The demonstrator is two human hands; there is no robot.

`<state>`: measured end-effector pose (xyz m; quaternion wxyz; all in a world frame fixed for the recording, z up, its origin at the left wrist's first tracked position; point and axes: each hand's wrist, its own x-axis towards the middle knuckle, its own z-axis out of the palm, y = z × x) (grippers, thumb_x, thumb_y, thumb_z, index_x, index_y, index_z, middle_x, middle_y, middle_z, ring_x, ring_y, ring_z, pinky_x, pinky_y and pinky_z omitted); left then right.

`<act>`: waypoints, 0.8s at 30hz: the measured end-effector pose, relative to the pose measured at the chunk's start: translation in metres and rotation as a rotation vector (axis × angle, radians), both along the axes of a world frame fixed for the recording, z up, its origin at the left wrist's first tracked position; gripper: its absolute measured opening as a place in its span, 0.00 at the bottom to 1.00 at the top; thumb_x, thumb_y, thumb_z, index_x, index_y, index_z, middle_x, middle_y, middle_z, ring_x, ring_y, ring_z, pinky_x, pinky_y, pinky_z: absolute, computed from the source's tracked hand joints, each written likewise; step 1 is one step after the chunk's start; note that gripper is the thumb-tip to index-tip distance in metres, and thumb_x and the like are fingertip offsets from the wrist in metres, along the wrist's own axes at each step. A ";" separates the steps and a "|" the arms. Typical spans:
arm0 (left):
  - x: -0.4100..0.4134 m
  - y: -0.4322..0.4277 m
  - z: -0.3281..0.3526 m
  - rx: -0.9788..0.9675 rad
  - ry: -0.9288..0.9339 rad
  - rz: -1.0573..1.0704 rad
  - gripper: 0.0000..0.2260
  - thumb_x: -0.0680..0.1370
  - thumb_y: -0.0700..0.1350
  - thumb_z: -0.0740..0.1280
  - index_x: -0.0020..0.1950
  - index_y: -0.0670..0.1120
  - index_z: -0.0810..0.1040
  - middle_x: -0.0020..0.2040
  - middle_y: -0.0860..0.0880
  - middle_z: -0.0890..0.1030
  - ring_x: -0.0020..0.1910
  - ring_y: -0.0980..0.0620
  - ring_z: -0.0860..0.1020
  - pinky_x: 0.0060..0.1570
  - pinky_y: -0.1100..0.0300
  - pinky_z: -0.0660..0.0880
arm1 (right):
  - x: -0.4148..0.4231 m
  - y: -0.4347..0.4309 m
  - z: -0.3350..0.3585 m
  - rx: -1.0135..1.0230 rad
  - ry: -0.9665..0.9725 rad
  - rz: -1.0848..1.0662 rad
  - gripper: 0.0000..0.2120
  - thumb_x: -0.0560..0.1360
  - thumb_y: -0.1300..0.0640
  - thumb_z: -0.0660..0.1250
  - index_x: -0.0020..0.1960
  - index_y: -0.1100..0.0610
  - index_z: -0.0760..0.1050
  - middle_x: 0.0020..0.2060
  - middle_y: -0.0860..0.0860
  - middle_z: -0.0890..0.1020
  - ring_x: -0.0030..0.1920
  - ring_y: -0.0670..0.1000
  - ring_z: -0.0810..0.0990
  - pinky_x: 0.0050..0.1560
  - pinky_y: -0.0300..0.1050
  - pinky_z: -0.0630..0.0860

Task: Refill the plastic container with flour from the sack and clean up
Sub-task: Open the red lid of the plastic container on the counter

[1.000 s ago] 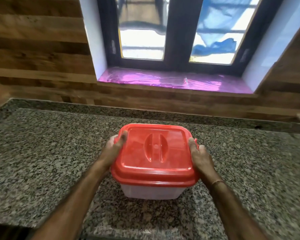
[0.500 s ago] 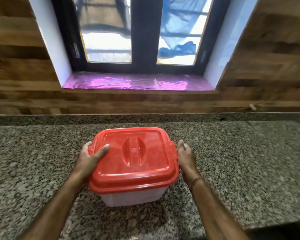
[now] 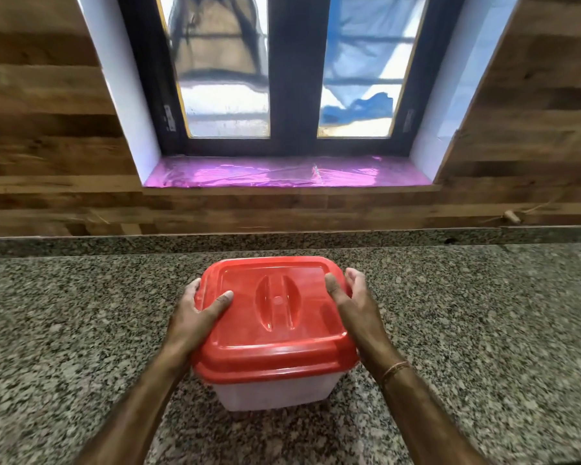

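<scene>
Speckled granite tabletop (image 3: 81,330) below a wood-panelled wall and a dark-framed window (image 3: 292,78), with purple film (image 3: 282,174) over the sill. Standing mid-tabletop, close in front of the body: plastic container (image 3: 272,392), cloudy-clear walls, red lid (image 3: 275,330) seated on top. Left hand (image 3: 195,317) gripping the lid's left rim, thumb flat on top, fingers curled round the edge. Right hand (image 3: 356,307) likewise on the right rim, thumb on top, fingers hooked beside the far corner. Probably the opening step: getting the lid off ahead of any pouring. Calls for lifting both sides of the rim evenly, then setting the lid down nearby. No sack in view. Wide granite showing left and right for that; raised granite lip (image 3: 282,243) along the back; front edge out of frame.
</scene>
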<state>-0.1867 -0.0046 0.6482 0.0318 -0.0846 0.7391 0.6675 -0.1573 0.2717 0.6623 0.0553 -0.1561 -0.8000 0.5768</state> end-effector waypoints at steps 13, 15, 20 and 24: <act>0.001 0.006 0.000 -0.044 -0.058 0.072 0.41 0.75 0.57 0.75 0.83 0.49 0.59 0.69 0.41 0.76 0.52 0.47 0.83 0.43 0.50 0.85 | 0.003 0.013 -0.011 -0.136 -0.020 -0.027 0.29 0.79 0.43 0.70 0.75 0.54 0.69 0.61 0.54 0.82 0.55 0.52 0.85 0.53 0.56 0.86; 0.003 0.006 0.002 -0.034 -0.053 0.080 0.41 0.75 0.58 0.75 0.82 0.50 0.59 0.66 0.42 0.77 0.54 0.43 0.84 0.48 0.43 0.85 | 0.006 0.010 -0.009 -0.110 0.030 -0.024 0.31 0.79 0.44 0.70 0.78 0.52 0.67 0.62 0.51 0.81 0.55 0.50 0.84 0.53 0.52 0.85; 0.000 0.004 0.021 -0.016 0.060 0.132 0.35 0.77 0.53 0.75 0.80 0.48 0.65 0.58 0.48 0.80 0.53 0.47 0.83 0.52 0.46 0.83 | 0.011 0.007 0.006 -0.131 0.144 0.000 0.40 0.76 0.40 0.73 0.81 0.48 0.60 0.57 0.45 0.80 0.54 0.48 0.85 0.53 0.54 0.86; -0.006 0.018 0.038 -0.034 0.119 0.117 0.35 0.74 0.58 0.76 0.77 0.50 0.69 0.56 0.51 0.82 0.54 0.46 0.85 0.54 0.44 0.84 | 0.008 0.023 0.025 -0.053 0.175 -0.034 0.49 0.66 0.26 0.73 0.79 0.47 0.63 0.61 0.49 0.82 0.56 0.52 0.86 0.54 0.58 0.86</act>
